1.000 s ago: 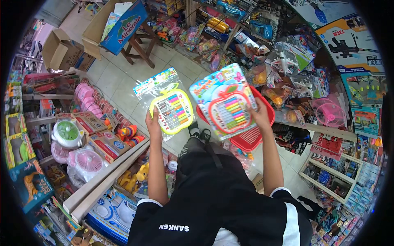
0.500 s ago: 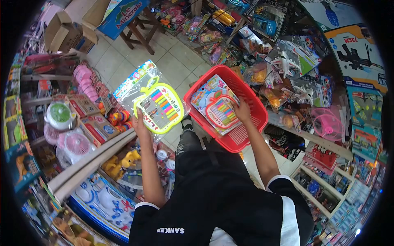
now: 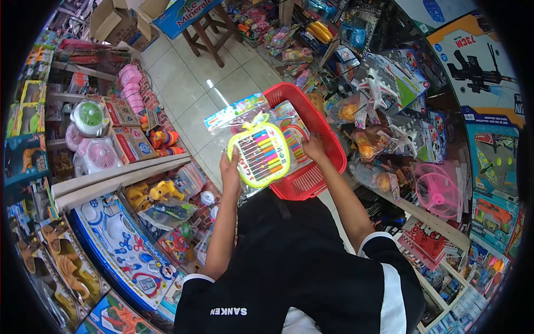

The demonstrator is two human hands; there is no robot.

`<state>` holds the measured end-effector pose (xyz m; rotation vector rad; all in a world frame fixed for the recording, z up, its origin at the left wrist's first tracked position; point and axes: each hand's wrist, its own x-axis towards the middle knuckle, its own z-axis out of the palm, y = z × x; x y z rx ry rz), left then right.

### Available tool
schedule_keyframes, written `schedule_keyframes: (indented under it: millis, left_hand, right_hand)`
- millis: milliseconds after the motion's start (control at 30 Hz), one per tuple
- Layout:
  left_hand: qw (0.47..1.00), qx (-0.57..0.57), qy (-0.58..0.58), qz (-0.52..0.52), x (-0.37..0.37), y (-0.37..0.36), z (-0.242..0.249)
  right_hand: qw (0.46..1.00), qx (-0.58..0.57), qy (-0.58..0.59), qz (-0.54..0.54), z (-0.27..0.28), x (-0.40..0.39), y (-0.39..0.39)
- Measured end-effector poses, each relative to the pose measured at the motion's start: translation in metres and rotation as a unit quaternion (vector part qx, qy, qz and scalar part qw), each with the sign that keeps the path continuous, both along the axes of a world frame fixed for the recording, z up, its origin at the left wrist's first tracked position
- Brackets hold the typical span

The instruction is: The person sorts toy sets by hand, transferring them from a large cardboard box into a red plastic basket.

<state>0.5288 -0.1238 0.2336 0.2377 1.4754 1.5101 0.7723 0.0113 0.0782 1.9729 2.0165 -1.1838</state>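
Observation:
My left hand (image 3: 230, 170) grips the lower left edge of a yellow-green apple-shaped toy (image 3: 258, 155) in a clear plastic bag with a printed header. Rows of coloured pieces run across its frame. My right hand (image 3: 314, 147) is closed on the edge of a similar red-framed toy (image 3: 295, 138), also packaged, inside a red plastic basket (image 3: 337, 158). The yellow-green toy overlaps the basket's left rim and covers part of the red-framed one. Some fingertips of my right hand are hard to see.
Shelves on the left carry a green-and-white fan toy (image 3: 90, 118), a pink fan (image 3: 101, 154) and boxed toys. Bagged toys and a toy plane (image 3: 378, 89) crowd the right side. A wooden stool (image 3: 211, 39) stands on the tiled floor (image 3: 186, 72) ahead.
My left hand has brought the yellow-green toy rightward, over the basket's left side. My right hand and the basket have shifted slightly left in view. The camera view has shifted too.

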Motion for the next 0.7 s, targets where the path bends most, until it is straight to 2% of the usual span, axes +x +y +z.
schedule_keyframes:
  millis: [67, 100, 133, 167, 200, 267, 300, 333, 400, 467, 500, 567, 600, 633, 667, 700]
  left_hand:
    - [0.999, -0.002, 0.005, -0.036, 0.017, 0.005, 0.004]
    - [0.999, 0.004, -0.003, -0.039, 0.023, 0.007, -0.001]
    - [0.999, 0.012, -0.011, -0.042, 0.029, 0.009, -0.012]
    - [0.999, 0.016, 0.000, -0.043, 0.035, 0.011, -0.023]
    - [0.999, 0.020, 0.012, -0.044, 0.040, 0.015, -0.034]
    - [0.996, -0.006, 0.051, -0.074, 0.049, 0.021, -0.057]
    - [0.993, -0.031, 0.062, -0.093, 0.054, 0.024, -0.064]
    - [0.989, -0.057, 0.074, -0.110, 0.060, 0.027, -0.070]
    - [0.957, -0.132, 0.171, -0.194, 0.065, 0.035, -0.087]
    - [0.943, -0.168, 0.186, -0.219, 0.071, 0.045, -0.096]
    - [0.943, -0.169, 0.186, -0.217, 0.073, 0.051, -0.107]
    - [0.888, -0.275, 0.264, -0.259, 0.075, 0.064, -0.148]
    - [0.888, -0.274, 0.264, -0.257, 0.071, 0.067, -0.193]
    - [0.898, -0.284, 0.194, -0.274, 0.064, 0.069, -0.248]
    - [0.903, -0.291, 0.123, -0.291, 0.060, 0.072, -0.277]
    - [0.930, -0.270, 0.012, -0.248, 0.068, 0.068, -0.231]
  right_hand:
    - [0.978, 0.156, 0.133, -0.039, 0.012, 0.006, -0.004]
    - [0.978, 0.159, 0.132, -0.037, 0.032, 0.007, -0.003]
    - [0.949, -0.008, 0.289, -0.128, 0.067, 0.007, -0.002]
    - [0.862, -0.175, 0.427, -0.211, 0.086, 0.006, 0.000]
    - [0.862, -0.173, 0.428, -0.208, 0.082, 0.008, 0.000]
    - [0.930, -0.065, 0.353, -0.081, 0.068, 0.010, 0.000]
    - [0.967, -0.005, 0.254, -0.027, 0.069, 0.010, 0.000]
    - [0.966, -0.004, 0.256, -0.025, 0.054, 0.011, -0.001]
    - [0.971, 0.155, 0.181, 0.005, 0.008, 0.010, -0.001]
    - [0.975, 0.118, 0.187, -0.019, 0.004, 0.006, 0.003]
    - [0.982, 0.109, 0.152, -0.012, -0.013, 0.004, 0.006]
    - [0.988, 0.102, 0.116, -0.002, -0.021, 0.003, 0.008]
    - [0.992, 0.076, 0.104, -0.006, -0.015, 0.001, 0.007]
    - [0.994, 0.052, 0.093, -0.010, -0.010, -0.001, 0.007]
    - [0.994, 0.054, 0.093, -0.009, -0.009, -0.002, 0.006]
    - [0.996, 0.039, 0.081, 0.005, -0.009, -0.002, 0.004]
